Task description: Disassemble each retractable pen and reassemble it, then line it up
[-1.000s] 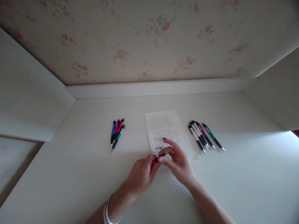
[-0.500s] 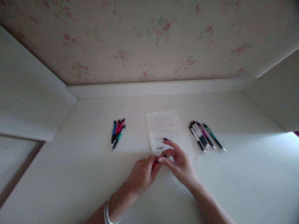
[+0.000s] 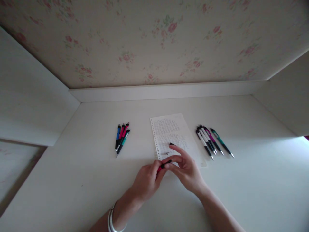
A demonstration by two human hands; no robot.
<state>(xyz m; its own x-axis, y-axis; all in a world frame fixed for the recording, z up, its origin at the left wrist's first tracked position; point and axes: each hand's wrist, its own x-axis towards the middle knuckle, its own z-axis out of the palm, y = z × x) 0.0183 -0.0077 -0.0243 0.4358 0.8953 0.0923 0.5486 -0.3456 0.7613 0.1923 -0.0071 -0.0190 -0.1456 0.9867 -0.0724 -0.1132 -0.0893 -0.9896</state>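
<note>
Floral wallpaper [image 3: 156, 42] backs a smooth white desk [image 3: 246, 193] where a hole-punched sheet of paper [image 3: 169, 129], covered in faint writing, lies flat. Over its near edge, the left hand [image 3: 146, 182] and right hand [image 3: 187, 169] pinch a slim red-and-black pen [image 3: 164, 166] between closed fingertips, one at each end. Clusters of plastic click pens lie left [image 3: 122, 138] and right [image 3: 212, 141].

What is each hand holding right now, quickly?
Left hand: closed on the red end of a pen.
Right hand: fingertips pinching the same pen's black end.
</note>
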